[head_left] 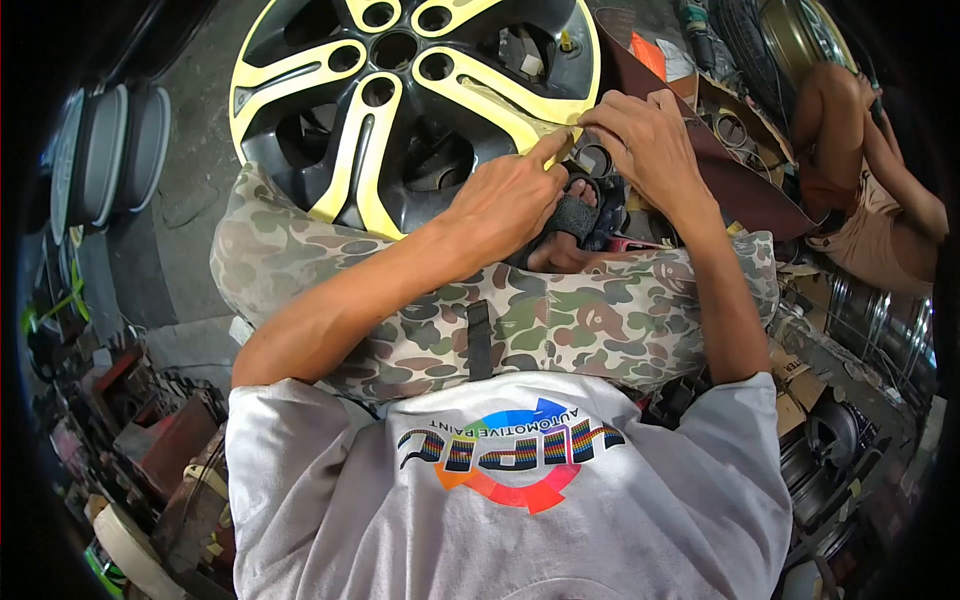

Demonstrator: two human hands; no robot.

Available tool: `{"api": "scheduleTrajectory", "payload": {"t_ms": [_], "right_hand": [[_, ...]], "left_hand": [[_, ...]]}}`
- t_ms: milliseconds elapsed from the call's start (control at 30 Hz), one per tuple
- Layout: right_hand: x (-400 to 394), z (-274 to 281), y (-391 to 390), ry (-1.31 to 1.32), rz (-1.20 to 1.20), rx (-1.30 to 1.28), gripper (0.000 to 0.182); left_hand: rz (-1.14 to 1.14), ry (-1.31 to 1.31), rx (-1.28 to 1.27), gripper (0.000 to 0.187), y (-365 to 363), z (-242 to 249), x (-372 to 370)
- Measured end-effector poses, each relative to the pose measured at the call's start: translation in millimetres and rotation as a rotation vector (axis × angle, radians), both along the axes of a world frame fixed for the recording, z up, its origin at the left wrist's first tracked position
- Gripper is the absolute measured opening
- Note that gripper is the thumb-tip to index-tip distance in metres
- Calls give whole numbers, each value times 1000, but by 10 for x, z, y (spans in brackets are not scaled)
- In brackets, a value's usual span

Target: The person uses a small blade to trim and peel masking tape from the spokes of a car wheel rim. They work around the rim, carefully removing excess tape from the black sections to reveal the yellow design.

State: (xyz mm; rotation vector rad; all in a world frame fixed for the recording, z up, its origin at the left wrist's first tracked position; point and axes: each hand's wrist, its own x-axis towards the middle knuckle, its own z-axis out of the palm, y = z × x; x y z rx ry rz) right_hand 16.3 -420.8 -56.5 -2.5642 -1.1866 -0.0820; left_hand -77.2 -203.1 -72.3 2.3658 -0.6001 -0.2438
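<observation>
A large alloy wheel (395, 125) with black recesses and yellow spoke faces stands leaning against my camouflage-clad legs. A dull tan strip that looks like masking tape (505, 108) lies along the right-hand spoke, toward the rim. My left hand (510, 195) rests at this spoke's outer end, its index finger stretched out and pressing on the yellow surface, the other fingers curled beneath. At the rim's right edge, my right hand (645, 145) pinches with thumb and fingertips at the end of the strip. The fingertips partly hide what they grip.
Another person's bent leg (830, 125) is at the right, near a gold wheel (800, 40). A cardboard box (735, 120) with rings sits beyond a dark red sheet (650, 110). Grey rims (115, 155) stand at the left. My sandalled foot (572, 220) is under my hands.
</observation>
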Motion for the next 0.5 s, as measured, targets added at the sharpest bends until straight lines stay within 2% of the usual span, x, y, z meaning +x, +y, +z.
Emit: {"api": "scheduleTrajectory", "payload": {"t_ms": [233,333,400,500], "right_hand": [[-52,8,3,152,-54,5,13],[-142,-62,48,236,-171,38,14],[-186,-131,84,372,-282,202,15],[-223,-119,117,365,-311,233,17]], "left_hand": [[10,-36,60,22,0,29,40],[20,-47,94,25,-1,43,55],[11,-50,96,23,5,50,48],[-5,-46,105,22,0,43,25]]}}
